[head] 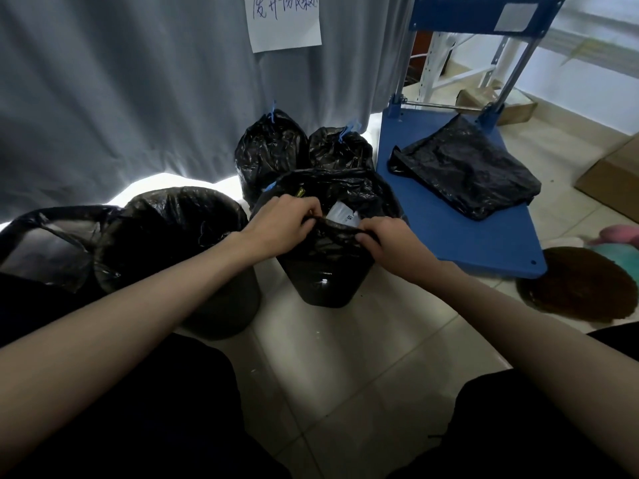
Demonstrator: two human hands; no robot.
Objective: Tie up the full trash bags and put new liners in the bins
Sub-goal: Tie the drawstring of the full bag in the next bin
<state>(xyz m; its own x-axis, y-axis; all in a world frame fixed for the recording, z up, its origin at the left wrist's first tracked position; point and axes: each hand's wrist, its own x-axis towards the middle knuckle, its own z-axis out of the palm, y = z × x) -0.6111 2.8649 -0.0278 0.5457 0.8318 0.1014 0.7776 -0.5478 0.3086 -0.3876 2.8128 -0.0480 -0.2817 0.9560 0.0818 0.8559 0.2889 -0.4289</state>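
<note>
A small black bin (325, 281) stands on the floor ahead, lined with a full black trash bag (349, 188) with white paper showing inside. My left hand (287, 223) and my right hand (387, 240) both pinch the near rim of that bag, a short way apart. Behind it sit two tied black bags (269, 146) (340, 146), each with a blue drawstring at the top. To the left stands a larger bin with a black liner (173, 229) draped over its mouth. A flat folded black liner (466, 171) lies on the blue cart.
A blue platform cart (460, 229) with an upright handle stands to the right. A grey curtain (121, 91) hangs behind the bins with a paper note pinned on it. A brown round mat (577, 285), cardboard boxes (612, 181) and a further lined bin (45, 243) at far left surround the spot.
</note>
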